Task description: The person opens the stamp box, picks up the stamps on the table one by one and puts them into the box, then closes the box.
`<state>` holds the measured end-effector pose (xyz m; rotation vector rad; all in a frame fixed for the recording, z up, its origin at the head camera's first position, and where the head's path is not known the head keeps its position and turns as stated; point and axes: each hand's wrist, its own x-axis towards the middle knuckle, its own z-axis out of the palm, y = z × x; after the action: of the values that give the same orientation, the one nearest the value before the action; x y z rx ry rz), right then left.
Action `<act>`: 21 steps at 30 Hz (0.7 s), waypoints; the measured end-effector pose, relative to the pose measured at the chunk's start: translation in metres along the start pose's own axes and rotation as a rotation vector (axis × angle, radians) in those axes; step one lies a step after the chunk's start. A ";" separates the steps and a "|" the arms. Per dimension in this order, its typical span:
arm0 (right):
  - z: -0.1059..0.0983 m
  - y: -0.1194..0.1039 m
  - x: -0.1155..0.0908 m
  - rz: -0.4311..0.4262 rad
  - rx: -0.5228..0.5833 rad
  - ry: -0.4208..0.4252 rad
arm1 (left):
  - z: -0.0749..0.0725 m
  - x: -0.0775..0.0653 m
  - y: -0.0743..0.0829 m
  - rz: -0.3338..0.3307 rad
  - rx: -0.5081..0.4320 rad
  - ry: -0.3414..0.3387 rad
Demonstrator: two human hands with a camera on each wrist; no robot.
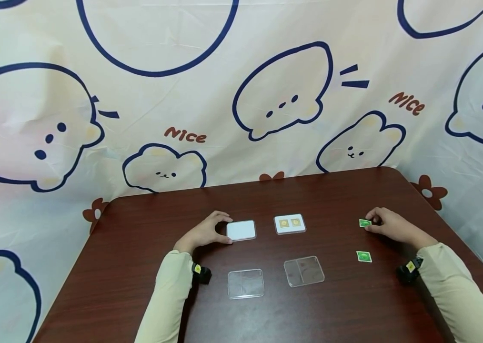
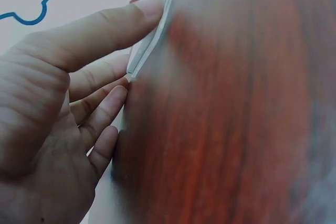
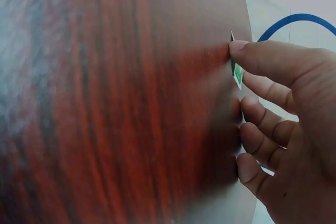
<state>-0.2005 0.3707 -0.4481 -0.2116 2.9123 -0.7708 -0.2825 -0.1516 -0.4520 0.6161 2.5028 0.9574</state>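
My left hand [image 1: 208, 233] grips a flat clear case with a white insert [image 1: 241, 230] by its left side, the thumb at the near corner and the index finger at the far one. In the left wrist view the thumb [image 2: 105, 30] presses on the case's edge, low over the wood. With thumb and index finger, my right hand [image 1: 389, 225] pinches a small green stamp [image 1: 365, 223] at the table's right. The stamp [image 3: 238, 75] shows edge-on in the right wrist view. A second green stamp [image 1: 364, 257] lies flat nearer to me.
Right of the held case lies another white-lined case with two yellowish stamps [image 1: 290, 224]. Two clear lids lie nearer to me, one on the left [image 1: 246, 284] and one tilted slightly on the right [image 1: 304, 271]. A patterned cloth [image 1: 224, 105] hangs behind the dark wooden table [image 1: 331, 314].
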 end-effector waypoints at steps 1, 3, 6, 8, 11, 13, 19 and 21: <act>0.000 0.000 0.000 0.000 0.001 0.001 | 0.001 0.000 -0.001 0.003 0.004 0.004; 0.000 -0.001 -0.001 0.001 0.002 0.003 | 0.002 0.001 -0.002 0.004 0.003 0.011; 0.001 -0.002 -0.002 0.003 0.006 0.003 | 0.003 0.001 -0.003 0.015 0.004 0.021; 0.001 -0.003 -0.002 0.007 0.009 0.001 | 0.004 0.000 -0.003 0.022 -0.002 0.029; 0.001 -0.004 -0.002 0.011 0.016 -0.011 | 0.005 -0.001 -0.004 0.029 0.000 0.037; 0.001 -0.005 -0.003 0.016 0.016 -0.019 | 0.006 -0.002 -0.004 0.033 0.007 0.043; -0.001 -0.009 0.003 0.023 0.026 -0.043 | 0.007 -0.003 -0.003 0.032 0.009 0.061; -0.001 -0.011 0.008 0.022 0.034 -0.051 | 0.007 -0.003 -0.003 0.031 0.006 0.062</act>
<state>-0.2070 0.3602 -0.4425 -0.1925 2.8471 -0.7984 -0.2777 -0.1513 -0.4583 0.6376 2.5578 0.9950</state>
